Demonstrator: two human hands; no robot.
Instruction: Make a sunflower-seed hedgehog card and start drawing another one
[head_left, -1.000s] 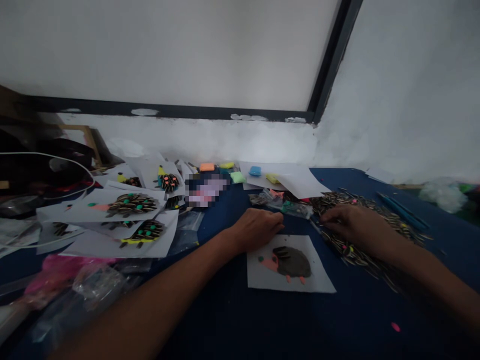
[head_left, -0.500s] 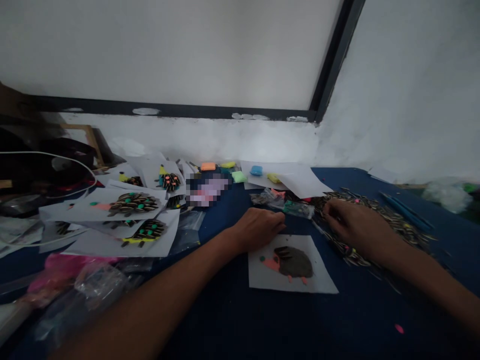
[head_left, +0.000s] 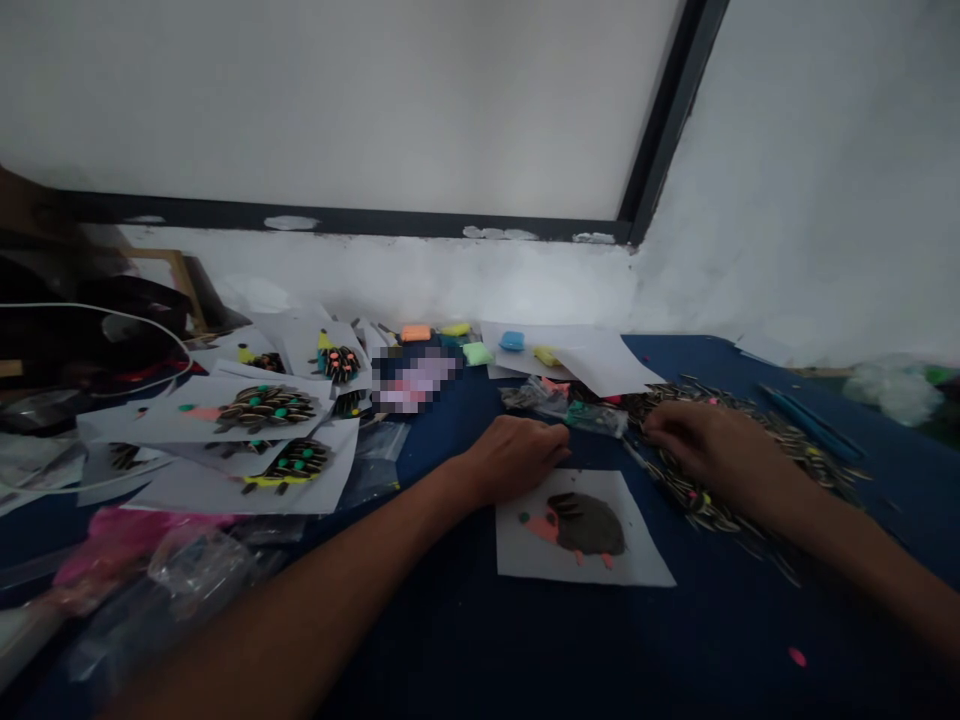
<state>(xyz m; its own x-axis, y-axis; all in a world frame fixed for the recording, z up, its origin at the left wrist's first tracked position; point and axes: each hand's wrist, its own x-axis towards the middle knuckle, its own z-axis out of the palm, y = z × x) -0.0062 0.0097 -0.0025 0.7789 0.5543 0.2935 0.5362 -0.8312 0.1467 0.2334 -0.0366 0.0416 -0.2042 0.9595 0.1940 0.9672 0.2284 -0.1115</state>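
Observation:
My left hand (head_left: pixel 521 458) is closed, its fingers curled under, resting at the top left edge of a white paper sheet (head_left: pixel 517 560). On that sheet lies a clay hedgehog (head_left: pixel 596 528) with a grey body, pink face and feet and a green nose; a few dark sunflower seeds stick to it near the head. To the right, my right hand (head_left: pixel 697 440) is at a heap of striped sunflower seeds (head_left: pixel 787 435), thumb and fingers pinched together. Whatever either hand may hold is hidden from view.
Paper sheets with seed-covered hedgehogs (head_left: pixel 270 408) pile up on the left, above crumpled plastic bags (head_left: pixel 202 570). Clay packs (head_left: pixel 417 333) and white paper (head_left: pixel 600 362) line the back. Blue tweezers or pens (head_left: pixel 814 420) lie right; a pink clay bit (head_left: pixel 797 657) lies in front.
My right hand has shifted very slightly at the seed heap, its fingers still pinched. My left hand and the paper stay practically where they were.

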